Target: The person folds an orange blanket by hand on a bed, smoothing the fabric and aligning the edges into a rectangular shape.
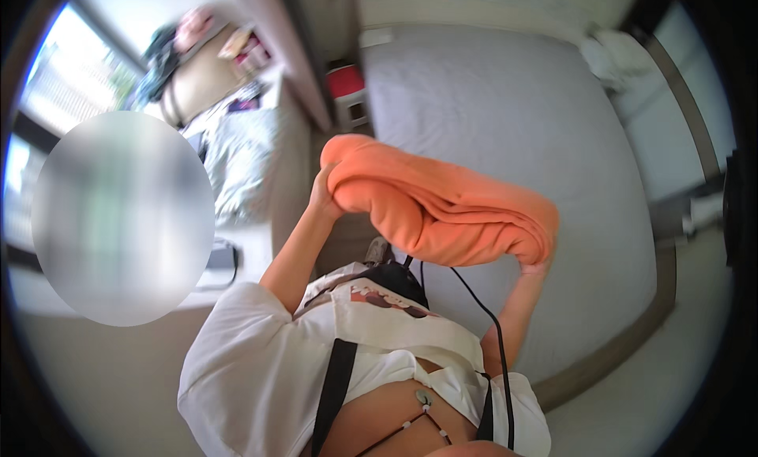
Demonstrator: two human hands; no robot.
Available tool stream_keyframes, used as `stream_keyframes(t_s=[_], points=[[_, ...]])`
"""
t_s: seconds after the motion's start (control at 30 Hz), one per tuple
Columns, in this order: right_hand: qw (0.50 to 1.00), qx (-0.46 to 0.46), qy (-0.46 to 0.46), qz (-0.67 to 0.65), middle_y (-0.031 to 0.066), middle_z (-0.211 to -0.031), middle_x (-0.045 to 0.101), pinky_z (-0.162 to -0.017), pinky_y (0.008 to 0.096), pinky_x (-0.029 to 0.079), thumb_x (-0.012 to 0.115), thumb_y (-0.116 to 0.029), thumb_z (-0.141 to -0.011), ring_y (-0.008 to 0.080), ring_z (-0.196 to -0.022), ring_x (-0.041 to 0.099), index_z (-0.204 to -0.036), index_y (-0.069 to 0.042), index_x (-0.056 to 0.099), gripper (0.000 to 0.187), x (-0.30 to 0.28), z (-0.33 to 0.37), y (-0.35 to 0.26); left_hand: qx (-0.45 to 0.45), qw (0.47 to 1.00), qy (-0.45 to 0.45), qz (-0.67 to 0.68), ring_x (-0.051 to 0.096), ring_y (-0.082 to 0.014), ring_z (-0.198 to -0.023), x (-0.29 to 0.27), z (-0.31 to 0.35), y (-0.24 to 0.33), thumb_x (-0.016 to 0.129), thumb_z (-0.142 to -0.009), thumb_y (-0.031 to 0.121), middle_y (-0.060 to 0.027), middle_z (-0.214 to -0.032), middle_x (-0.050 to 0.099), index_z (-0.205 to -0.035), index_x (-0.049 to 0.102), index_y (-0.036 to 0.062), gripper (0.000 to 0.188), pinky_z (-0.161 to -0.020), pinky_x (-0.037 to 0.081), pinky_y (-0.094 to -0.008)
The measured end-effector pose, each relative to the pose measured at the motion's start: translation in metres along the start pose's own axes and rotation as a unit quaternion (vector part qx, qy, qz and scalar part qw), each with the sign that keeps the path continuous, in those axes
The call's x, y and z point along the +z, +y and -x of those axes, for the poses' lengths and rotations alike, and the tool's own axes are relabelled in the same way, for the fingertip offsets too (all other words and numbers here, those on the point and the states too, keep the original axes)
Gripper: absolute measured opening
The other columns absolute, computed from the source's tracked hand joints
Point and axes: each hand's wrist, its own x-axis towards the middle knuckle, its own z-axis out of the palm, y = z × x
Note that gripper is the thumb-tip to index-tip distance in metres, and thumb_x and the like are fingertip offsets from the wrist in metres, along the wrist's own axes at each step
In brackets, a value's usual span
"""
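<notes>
A thick, soft orange cloth (442,200), folded and bunched into a long bundle, is held up in front of me over the near left part of the bed. My left hand (325,195) grips its left end, with the fingers mostly tucked behind the fabric. At the lower right end, my right hand (537,264) holds the bundle from beneath; its fingers are covered by the folds. Loose layers sag between the two hands. Whether the cloth is a blanket or a garment cannot be made out.
The bed (505,94) has a grey sheet and a brown edge. On the left, a window ledge (288,149) carries a pale crumpled cloth (245,157) and a beige bag (207,74). A red-topped box (345,82) stands beside the bed. A black cable (499,330) hangs by my right arm.
</notes>
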Motion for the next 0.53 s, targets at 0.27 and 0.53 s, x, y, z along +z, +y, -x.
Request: stream_keyframes(t_s=[0.27, 0.53], points=[[0.988, 0.026, -0.104, 0.115, 0.0152, -0.109, 0.048, -0.077, 0.0336, 0.045, 0.043, -0.012, -0.082, 0.0231, -0.094, 0.050, -0.110, 0.005, 0.041, 0.033, 0.069, 0.020, -0.005, 0.152, 0.983, 0.081, 0.060, 0.049, -0.0281, -0.096, 0.024, 0.123, 0.027, 0.047, -0.077, 0.026, -0.0167, -0.103, 0.050, -0.108, 0.041, -0.0018, 0.042, -0.081, 0.042, -0.0409], [0.874, -0.173, -0.188, 0.412, 0.0119, -0.096, 0.056, -0.069, 0.0304, 0.047, 0.053, -0.012, -0.075, 0.0192, -0.082, 0.055, -0.098, 0.004, 0.051, 0.027, 0.216, 0.091, -0.042, 0.208, 0.971, 0.051, 0.106, 0.053, -0.0234, -0.088, 0.074, 0.202, 0.087, 0.051, -0.073, 0.022, -0.0148, -0.098, 0.052, -0.103, 0.044, -0.0009, 0.038, -0.078, 0.044, -0.0359]])
